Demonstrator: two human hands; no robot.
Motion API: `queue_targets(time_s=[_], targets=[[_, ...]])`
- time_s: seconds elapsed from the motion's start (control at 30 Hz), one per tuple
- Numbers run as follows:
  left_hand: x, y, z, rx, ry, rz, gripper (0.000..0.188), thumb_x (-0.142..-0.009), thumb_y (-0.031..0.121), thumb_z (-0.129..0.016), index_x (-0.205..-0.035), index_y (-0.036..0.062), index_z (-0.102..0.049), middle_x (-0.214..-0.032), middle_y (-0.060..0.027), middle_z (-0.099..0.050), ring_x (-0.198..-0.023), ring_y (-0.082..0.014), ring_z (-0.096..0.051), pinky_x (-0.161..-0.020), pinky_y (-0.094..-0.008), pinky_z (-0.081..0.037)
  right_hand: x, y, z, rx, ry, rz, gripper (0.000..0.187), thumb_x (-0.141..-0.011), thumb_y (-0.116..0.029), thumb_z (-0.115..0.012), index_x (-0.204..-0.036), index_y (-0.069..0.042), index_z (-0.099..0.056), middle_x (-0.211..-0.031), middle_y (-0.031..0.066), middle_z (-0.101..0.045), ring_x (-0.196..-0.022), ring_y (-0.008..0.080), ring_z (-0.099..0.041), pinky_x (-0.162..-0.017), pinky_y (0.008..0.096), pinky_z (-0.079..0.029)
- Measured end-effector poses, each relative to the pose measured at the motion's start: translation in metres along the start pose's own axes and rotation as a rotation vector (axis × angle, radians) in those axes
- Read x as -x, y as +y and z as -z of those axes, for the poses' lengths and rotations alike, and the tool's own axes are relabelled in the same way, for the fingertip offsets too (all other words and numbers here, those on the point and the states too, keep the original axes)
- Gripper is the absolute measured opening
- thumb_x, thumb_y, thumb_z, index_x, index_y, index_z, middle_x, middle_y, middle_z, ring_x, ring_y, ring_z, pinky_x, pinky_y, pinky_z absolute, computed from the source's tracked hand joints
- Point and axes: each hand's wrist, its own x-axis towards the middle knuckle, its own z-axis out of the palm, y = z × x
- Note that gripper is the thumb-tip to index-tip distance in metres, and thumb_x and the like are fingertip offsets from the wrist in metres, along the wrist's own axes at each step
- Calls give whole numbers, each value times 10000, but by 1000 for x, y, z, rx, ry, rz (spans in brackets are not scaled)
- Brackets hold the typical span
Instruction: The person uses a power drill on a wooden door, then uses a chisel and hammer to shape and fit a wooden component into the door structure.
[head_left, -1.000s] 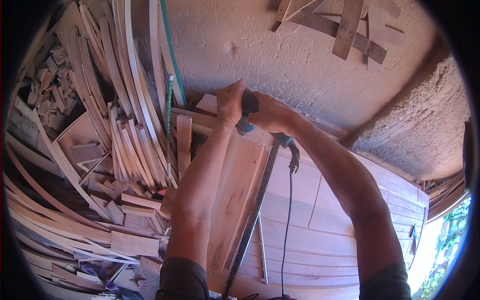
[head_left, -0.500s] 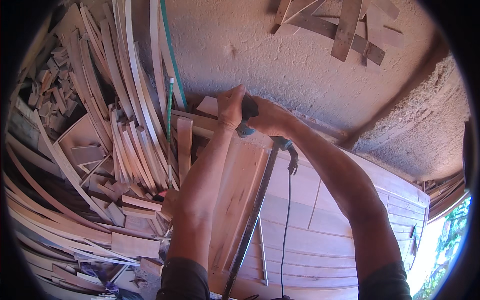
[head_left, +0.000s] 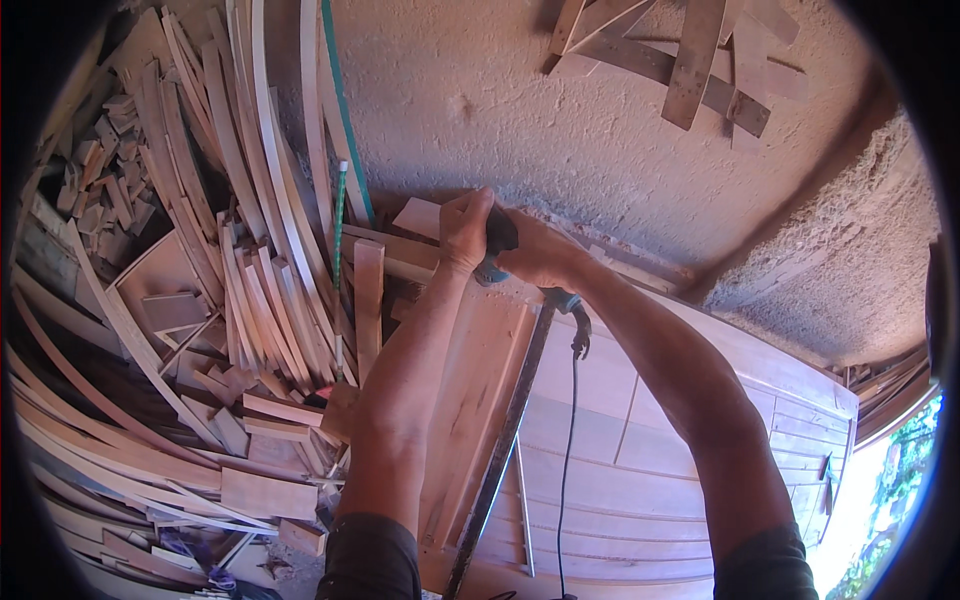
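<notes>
We see a rough plastered wall (head_left: 480,110) across the far side, and on the right a broad, pale panelled board (head_left: 640,500) that reaches toward daylight. Long timber strips (head_left: 263,110) crowd the left side, many leaning on the wall, with short offcuts (head_left: 115,190) heaped farther left. Between our forearms lies a narrower wooden panel (head_left: 465,400), a dark bar (head_left: 502,440) running along its right edge. An upright wood block (head_left: 368,300) and a thin green stick (head_left: 340,230) stand close to our left forearm, and the wall leaves little room beyond our hands. Both arms stretch far forward and converge on a dark-and-teal power tool (head_left: 500,235) at the panel's far end; we cannot tell whether it touches the wood. Our left hand (head_left: 465,230) grips its left side, fingers curled; our right hand (head_left: 545,248) wraps over its right side, fingers partly hidden. A cord (head_left: 574,390) trails from it toward us. Any lettering on its casing is too small or covered to read.
</notes>
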Motion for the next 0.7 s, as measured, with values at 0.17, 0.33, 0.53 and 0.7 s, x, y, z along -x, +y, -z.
queue_targets(time_s=[0.17,0.33,0.53,0.7], targets=[[-1,-7,10,-29,27,12,388,-941,277,-594,-703,-24,-653,-626,-1,-601,-631,-78,-513,-579,-310,-421,2,-16,3,-35,-58,-15,566,-786,-171,-685,-1308,-33,-512,-1037,171,-657,-951,268,-638,-845,395,-484],[0,4,-3,18,56,59,357,-920,262,-603,-715,-19,-683,-638,-6,-618,-637,-82,-534,-590,-305,-437,-7,4,6,18,-46,1,546,-791,-182,-680,-1295,-38,-529,-1042,166,-661,-964,265,-635,-851,394,-481],[-5,15,-7,5,60,94,357,-904,270,-606,-718,-24,-688,-642,-17,-631,-633,-98,-549,-597,-304,-446,-8,5,11,68,-31,-21,555,-791,-201,-684,-1305,-47,-541,-1059,167,-664,-975,268,-633,-869,399,-476],[-15,21,-5,10,39,90,377,-902,288,-604,-709,-27,-678,-623,-13,-613,-626,-94,-539,-588,-310,-441,-7,-13,23,107,-53,-33,558,-803,-212,-686,-1319,-51,-546,-1041,146,-672,-944,259,-636,-857,407,-482]])
